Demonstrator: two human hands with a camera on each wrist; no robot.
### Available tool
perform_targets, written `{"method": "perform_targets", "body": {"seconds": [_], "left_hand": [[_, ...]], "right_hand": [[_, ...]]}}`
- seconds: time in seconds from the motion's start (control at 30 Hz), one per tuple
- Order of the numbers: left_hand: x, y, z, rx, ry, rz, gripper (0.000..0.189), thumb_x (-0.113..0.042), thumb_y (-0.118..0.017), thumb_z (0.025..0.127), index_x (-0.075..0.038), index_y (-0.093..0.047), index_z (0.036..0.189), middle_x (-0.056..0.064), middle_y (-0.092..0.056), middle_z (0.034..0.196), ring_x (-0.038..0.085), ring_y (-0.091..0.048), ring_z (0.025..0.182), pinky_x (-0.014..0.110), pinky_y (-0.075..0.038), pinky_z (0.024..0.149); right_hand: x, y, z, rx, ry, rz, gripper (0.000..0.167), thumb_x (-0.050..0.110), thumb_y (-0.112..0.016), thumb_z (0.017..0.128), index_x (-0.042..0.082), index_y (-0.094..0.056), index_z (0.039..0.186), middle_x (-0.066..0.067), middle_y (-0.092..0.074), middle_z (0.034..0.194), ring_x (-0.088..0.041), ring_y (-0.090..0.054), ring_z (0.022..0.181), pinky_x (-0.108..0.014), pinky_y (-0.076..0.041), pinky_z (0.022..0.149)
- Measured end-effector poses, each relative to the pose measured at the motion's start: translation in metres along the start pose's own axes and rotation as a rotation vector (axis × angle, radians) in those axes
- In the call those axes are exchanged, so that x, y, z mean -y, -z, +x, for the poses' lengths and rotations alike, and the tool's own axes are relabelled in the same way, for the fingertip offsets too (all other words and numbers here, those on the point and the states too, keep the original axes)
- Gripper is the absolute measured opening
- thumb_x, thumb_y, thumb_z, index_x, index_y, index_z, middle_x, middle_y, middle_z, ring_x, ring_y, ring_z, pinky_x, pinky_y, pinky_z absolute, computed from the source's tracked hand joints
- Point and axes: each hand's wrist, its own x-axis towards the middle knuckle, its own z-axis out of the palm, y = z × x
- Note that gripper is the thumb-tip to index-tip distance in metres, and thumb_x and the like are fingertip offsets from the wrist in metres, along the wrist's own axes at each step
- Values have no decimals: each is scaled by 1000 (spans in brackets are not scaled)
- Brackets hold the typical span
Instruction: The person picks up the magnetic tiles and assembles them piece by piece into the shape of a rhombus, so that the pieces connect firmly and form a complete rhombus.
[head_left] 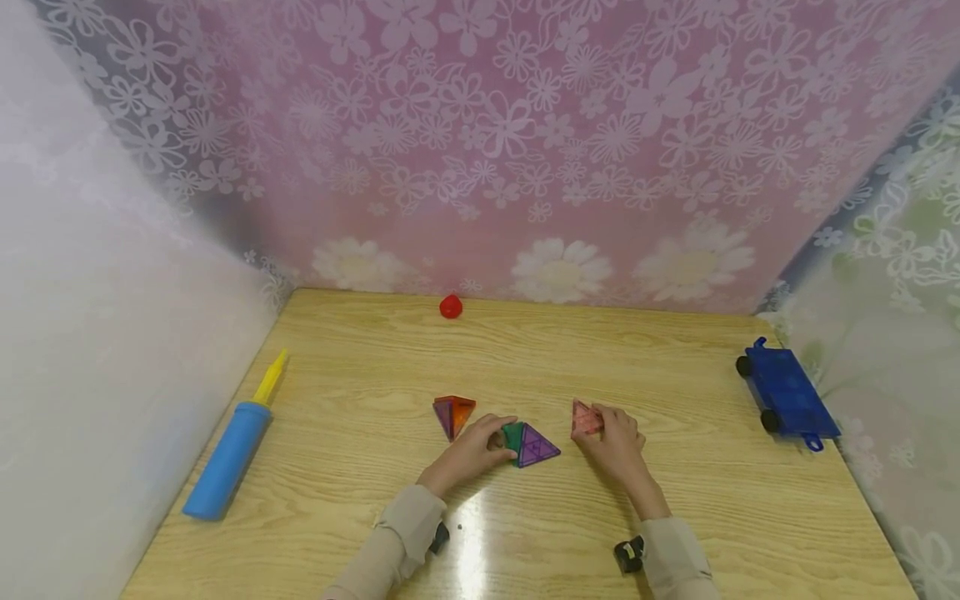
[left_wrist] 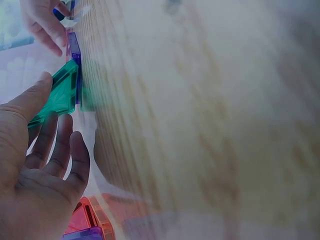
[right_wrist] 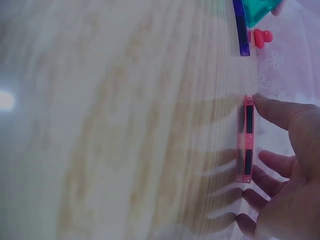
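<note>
My left hand (head_left: 471,452) pinches a green triangular magnetic tile (head_left: 513,434) between thumb and fingers. In the left wrist view the green tile (left_wrist: 61,94) tilts up from the table, one edge against a purple triangular magnetic tile (head_left: 538,447) lying flat. Right of these, my right hand (head_left: 619,443) holds a pink triangular magnetic tile (head_left: 585,419) by its edges. The right wrist view has the pink tile (right_wrist: 248,140) flat on the tabletop, the thumb at one corner and fingertips near the other end. A small gap separates the pink and purple tiles.
An orange and purple tile shape (head_left: 454,414) stands just behind my left hand. A blue pump with yellow nozzle (head_left: 231,458) lies at the left, a blue wheeled toy trailer (head_left: 787,392) at the right. A small red piece (head_left: 451,307) sits by the back edge.
</note>
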Motion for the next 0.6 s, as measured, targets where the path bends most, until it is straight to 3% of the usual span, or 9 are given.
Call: {"method": "perform_targets", "body": {"seconds": [0.17, 0.4, 0.6], "left_hand": [[-1, 0, 0, 5, 7, -12, 57, -26, -66, 90, -12, -45, 142, -2, -56, 111, 6, -52, 90, 22, -48, 80], [-3, 1, 1, 11, 6, -30, 58, -23, -67, 90, -10, -45, 141, -2, -55, 109, 5, -51, 88, 20, -47, 77], [-3, 1, 2, 15, 16, -20, 57, -22, -66, 90, -10, -45, 142, -2, -55, 108, 5, -51, 88, 20, -47, 77]], "right_hand": [[0, -1, 1, 1, -10, -3, 64, 29, -69, 87, -7, -45, 135, -30, -43, 128, -46, -34, 113, -62, -28, 88], [-1, -2, 2, 14, -27, 93, 62, 19, -72, 85, -8, -46, 134, -31, -42, 123, -42, -33, 110, -57, -27, 90], [-5, -6, 4, -35, -14, 171, 64, 12, -78, 78, -10, -49, 130, -28, -41, 114, -40, -41, 105, -51, -39, 89]]}}
